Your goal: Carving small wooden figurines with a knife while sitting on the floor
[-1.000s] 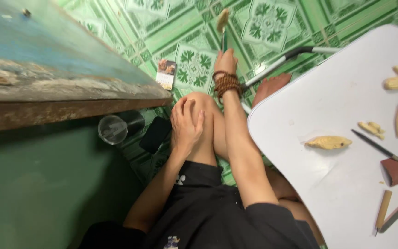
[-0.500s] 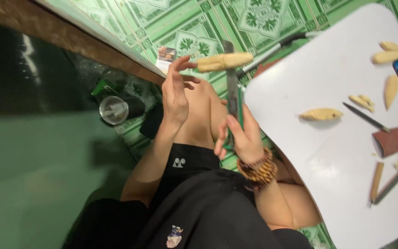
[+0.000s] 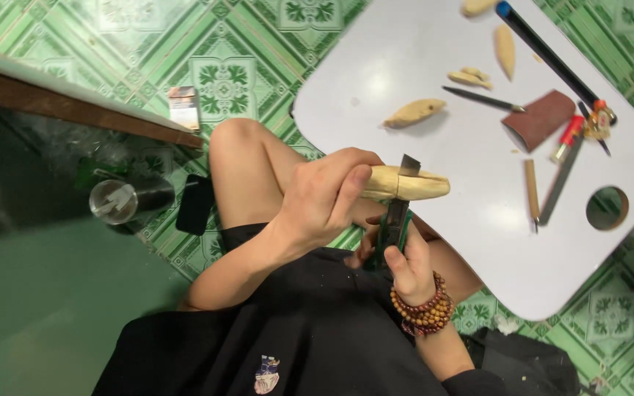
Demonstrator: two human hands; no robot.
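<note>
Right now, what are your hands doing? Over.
Left hand grips wood piece. Right hand holds knife, blade on the wood. White table close by, nothing blocking.

A home corner is serving as a carving workshop: green patterned floor tiles (image 3: pixel 221 81) are lying underfoot, carved wooden pieces (image 3: pixel 414 112) and hand tools (image 3: pixel 483 100) are resting on the white low table (image 3: pixel 434 44) at right.
</note>
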